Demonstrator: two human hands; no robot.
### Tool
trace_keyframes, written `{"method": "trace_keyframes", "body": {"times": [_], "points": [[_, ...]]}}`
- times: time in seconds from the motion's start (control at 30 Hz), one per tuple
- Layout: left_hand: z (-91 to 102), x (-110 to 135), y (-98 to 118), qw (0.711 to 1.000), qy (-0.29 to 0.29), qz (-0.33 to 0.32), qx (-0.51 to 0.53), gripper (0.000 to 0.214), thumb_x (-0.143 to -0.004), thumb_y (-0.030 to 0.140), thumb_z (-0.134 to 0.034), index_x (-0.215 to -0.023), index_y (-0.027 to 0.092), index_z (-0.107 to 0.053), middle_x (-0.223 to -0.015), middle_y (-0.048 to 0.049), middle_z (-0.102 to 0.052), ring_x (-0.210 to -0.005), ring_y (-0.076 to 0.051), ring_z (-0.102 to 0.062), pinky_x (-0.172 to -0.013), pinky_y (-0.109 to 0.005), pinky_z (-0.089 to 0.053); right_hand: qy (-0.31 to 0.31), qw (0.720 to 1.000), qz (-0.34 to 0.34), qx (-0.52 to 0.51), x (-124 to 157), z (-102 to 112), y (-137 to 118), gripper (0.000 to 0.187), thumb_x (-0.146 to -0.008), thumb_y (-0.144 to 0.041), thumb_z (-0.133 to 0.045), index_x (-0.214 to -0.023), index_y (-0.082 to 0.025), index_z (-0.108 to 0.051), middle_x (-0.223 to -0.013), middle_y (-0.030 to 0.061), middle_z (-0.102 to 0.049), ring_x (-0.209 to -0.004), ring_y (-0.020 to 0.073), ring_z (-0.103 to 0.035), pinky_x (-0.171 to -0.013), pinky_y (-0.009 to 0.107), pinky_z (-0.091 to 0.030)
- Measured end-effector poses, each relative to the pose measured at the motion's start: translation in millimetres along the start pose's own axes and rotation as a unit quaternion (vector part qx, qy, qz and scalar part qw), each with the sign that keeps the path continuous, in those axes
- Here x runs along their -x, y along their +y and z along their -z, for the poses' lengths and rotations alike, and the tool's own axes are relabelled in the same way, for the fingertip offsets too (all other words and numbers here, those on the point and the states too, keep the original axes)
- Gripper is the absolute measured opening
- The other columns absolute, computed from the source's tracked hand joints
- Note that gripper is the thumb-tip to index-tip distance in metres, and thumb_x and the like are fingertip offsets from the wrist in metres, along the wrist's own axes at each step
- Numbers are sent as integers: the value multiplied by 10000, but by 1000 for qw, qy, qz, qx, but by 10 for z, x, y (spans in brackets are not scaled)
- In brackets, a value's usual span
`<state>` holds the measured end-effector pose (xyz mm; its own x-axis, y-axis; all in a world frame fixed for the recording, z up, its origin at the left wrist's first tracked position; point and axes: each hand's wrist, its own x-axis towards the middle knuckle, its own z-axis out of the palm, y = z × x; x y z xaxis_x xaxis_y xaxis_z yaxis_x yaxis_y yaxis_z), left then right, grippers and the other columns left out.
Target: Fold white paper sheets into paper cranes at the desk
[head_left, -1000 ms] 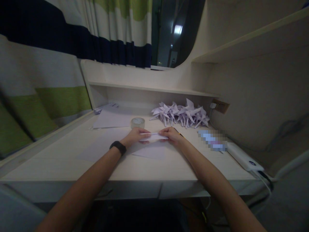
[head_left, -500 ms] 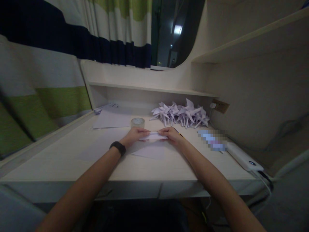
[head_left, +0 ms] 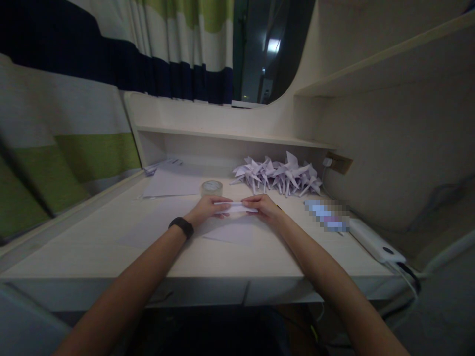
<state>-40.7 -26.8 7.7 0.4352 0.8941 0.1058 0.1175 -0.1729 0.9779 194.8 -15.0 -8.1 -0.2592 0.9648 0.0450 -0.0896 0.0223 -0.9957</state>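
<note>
A narrow folded strip of white paper lies across the desk between my two hands. My left hand, with a black band on the wrist, pinches its left end with closed fingers. My right hand pinches the right end the same way. Under and just in front of the strip lies a flat white sheet. A roll of clear tape stands just beyond my left hand.
A heap of several folded white paper shapes lies at the back right under the low shelf. Loose sheets lie at the back left. A white power bank with cable sits at the right desk edge. Striped curtain on the left.
Both hands have shifted slightly away from me with the strip; the strip looks a little narrower. Nothing else has moved.
</note>
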Motion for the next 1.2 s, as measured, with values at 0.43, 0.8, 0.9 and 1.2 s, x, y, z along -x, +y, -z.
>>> {"method": "trace_keyframes", "body": {"times": [0.43, 0.8, 0.9, 1.2], "points": [[-3, -34, -55, 1000, -5, -10, 3, 440, -704, 391, -771, -1016, 86, -710, -851, -127, -722, -685, -175, -675, -683, -312, -546, 15, 1000, 0, 7, 14, 1, 3, 283, -520, -182, -837, -791, -141, -767, -763, 58, -715, -677, 137, -629, -642, 249, -528], [19, -64, -85, 999, 5, -19, -30, 367, -686, 335, -771, -950, 85, -722, -814, -123, -721, -661, -159, -647, -652, -291, -521, 15, 1000, 6, 10, 11, -68, 28, 304, -484, -252, -867, -740, -130, -756, -683, 46, -701, -601, 121, -597, -583, 244, -496], [13, -54, -64, 999, 2, -24, -38, 356, -682, 340, -768, -929, 87, -724, -764, -110, -713, -631, -151, -632, -627, -281, -507, 24, 1000, 3, 12, 20, -73, 13, 318, -483, -243, -867, -763, -143, -754, -697, 41, -703, -602, 124, -603, -597, 253, -506], [20, -49, -69, 996, 12, -34, -79, 303, -674, 333, -765, -837, 80, -725, -690, -90, -692, -585, -148, -608, -557, -258, -473, 36, 996, 32, 72, -16, -78, 74, 320, -488, -291, -857, -721, -108, -738, -583, 25, -656, -506, 91, -516, -500, 223, -406]]}}
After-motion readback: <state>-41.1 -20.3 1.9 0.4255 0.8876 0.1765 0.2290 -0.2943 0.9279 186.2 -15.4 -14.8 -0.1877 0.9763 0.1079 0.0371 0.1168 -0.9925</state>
